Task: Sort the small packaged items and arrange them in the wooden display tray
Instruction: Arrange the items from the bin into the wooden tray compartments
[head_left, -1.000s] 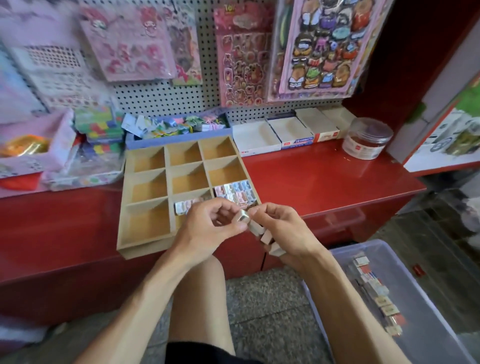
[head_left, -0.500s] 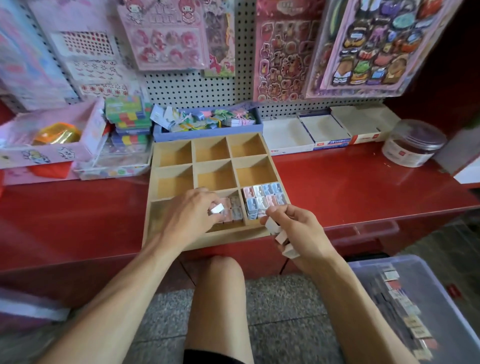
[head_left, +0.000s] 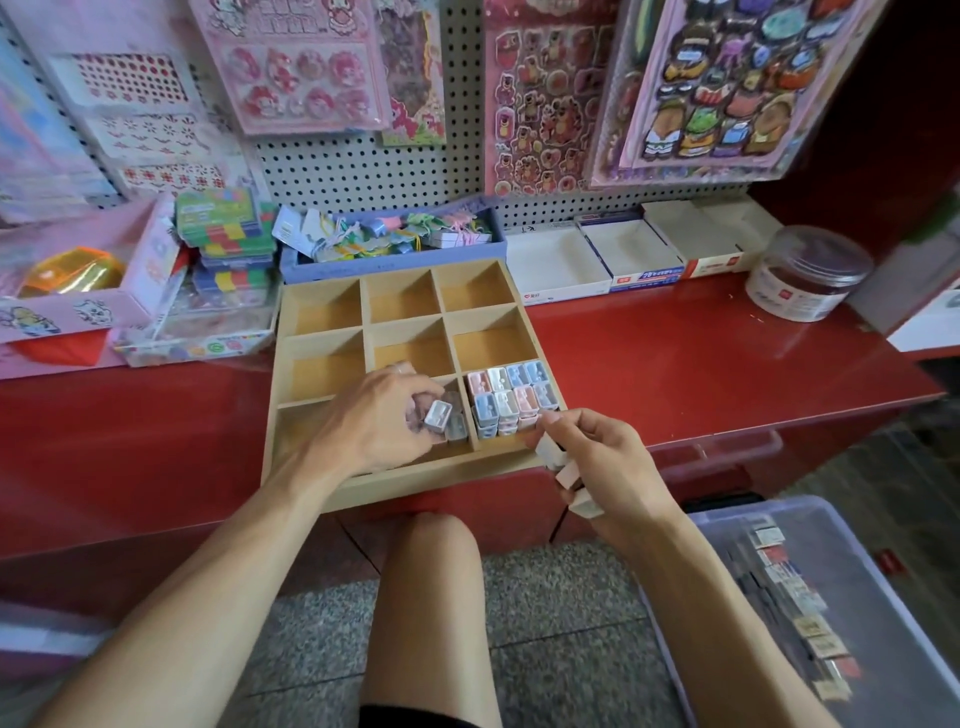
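A wooden display tray (head_left: 322, 358) with several square compartments lies on the red counter. Its near right compartment is filled with small pink, white and blue packaged items (head_left: 511, 397). Over the near middle compartment, my left hand (head_left: 376, 421) pinches one small pale packaged item (head_left: 438, 417) beside others that lie there. At the tray's near right corner, my right hand (head_left: 605, 465) grips several more small items (head_left: 563, 473), stacked between its fingers.
A clear plastic bin (head_left: 852, 613) on the floor at the right holds more small packets. Behind the tray stand a blue box of trinkets (head_left: 389, 239), open white boxes (head_left: 558, 262) and a round lidded jar (head_left: 810, 273). Sticker sheets hang on the pegboard. My knee sits below the counter edge.
My left hand took one item from my right hand and carried it forward into the tray's near middle compartment. The right hand moved up to the tray's corner.
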